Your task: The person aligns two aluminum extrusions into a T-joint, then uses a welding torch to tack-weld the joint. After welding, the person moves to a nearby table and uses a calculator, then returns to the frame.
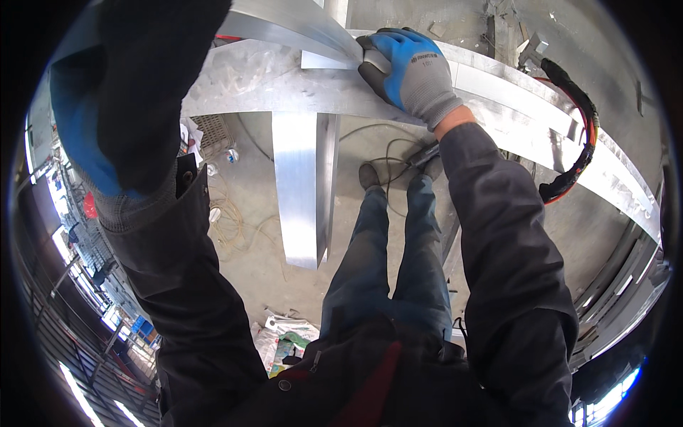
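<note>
A long, curved silvery metal strip [295, 28] comes in from the upper left and ends at the middle of the upper edge. My right hand [416, 71], in a blue and grey glove with dark fingertips, is closed round this end. Below the hand lies a wide, flat metal frame [249, 82], which bends away to the right. My left hand [117, 121], gloved alike, is raised close by at the upper left. Its fingers run into the dark upper edge, so their grip is hidden.
A metal bar [295, 185] juts from the frame toward me. A black-wrapped cable with red and orange wires [587, 132] loops over the frame's right side. Thin cords [235, 220] and a plastic basket [213, 135] are on the concrete floor. Metal profiles [619, 274] lie at right.
</note>
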`<action>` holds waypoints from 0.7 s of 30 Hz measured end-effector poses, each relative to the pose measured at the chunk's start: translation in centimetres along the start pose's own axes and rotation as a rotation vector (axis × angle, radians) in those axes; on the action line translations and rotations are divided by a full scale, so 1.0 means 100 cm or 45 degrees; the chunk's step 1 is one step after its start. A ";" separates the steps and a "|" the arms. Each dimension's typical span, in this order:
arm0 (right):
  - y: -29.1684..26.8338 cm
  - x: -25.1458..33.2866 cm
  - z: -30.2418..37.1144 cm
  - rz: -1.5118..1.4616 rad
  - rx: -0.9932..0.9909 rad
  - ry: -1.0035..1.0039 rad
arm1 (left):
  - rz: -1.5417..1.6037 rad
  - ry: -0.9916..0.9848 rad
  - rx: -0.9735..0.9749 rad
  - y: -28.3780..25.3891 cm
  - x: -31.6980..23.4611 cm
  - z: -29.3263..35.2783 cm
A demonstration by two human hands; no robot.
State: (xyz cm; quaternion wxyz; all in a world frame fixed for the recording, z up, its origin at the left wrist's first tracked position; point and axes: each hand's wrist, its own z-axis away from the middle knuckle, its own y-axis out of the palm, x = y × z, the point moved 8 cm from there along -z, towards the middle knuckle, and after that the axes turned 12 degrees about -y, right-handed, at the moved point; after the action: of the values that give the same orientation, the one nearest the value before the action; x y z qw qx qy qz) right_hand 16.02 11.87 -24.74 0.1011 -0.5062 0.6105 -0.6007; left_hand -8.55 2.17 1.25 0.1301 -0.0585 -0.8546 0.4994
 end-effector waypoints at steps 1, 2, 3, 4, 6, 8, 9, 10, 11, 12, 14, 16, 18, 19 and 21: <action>0.001 0.000 0.000 0.023 0.012 0.011 | 0.263 -0.215 0.028 0.005 0.015 0.003; 0.001 0.001 -0.001 0.047 0.006 0.010 | 0.573 -0.429 0.011 0.010 0.031 0.007; 0.003 -0.001 -0.002 0.078 0.047 0.043 | 0.869 -0.624 -0.056 0.015 0.045 0.014; 0.002 0.001 -0.003 0.062 0.015 0.018 | 1.174 -0.890 -0.106 0.026 0.060 0.024; 0.003 0.000 -0.003 0.044 0.039 0.034 | 1.548 -1.167 -0.129 0.043 0.070 0.037; 0.003 -0.001 -0.004 0.044 0.045 0.035 | 1.616 -1.150 -0.078 0.047 0.067 0.035; 0.003 -0.001 -0.004 0.049 0.047 0.035 | 1.639 -1.144 -0.069 0.047 0.065 0.034; 0.002 0.000 -0.004 0.046 0.023 0.019 | 1.662 -1.138 -0.060 0.046 0.064 0.034; 0.001 0.001 -0.004 0.048 0.003 0.005 | 1.706 -1.155 -0.065 0.046 0.063 0.036; 0.001 0.000 -0.005 0.055 0.012 0.017 | 1.749 -1.172 -0.070 0.045 0.063 0.038; 0.000 0.001 -0.005 0.050 -0.004 0.008 | 1.834 -1.201 -0.082 0.045 0.063 0.044; 0.000 0.001 -0.005 0.027 0.004 0.014 | 1.640 -1.152 -0.053 0.040 0.063 0.048; -0.003 0.001 -0.006 -0.012 -0.007 -0.005 | 1.472 -1.071 0.001 0.037 0.061 0.048; -0.003 0.001 -0.006 -0.025 -0.008 -0.005 | 1.536 -1.055 0.024 0.038 0.060 0.047; -0.004 0.001 -0.007 -0.048 -0.026 -0.011 | 1.630 -1.024 0.069 0.041 0.053 0.044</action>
State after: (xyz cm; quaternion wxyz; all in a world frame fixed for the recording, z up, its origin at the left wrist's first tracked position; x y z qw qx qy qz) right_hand 15.68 12.33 -24.18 0.0872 -0.5214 0.6065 -0.5939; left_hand -15.01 1.67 -3.48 -0.5058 -0.3535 -0.6228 0.4810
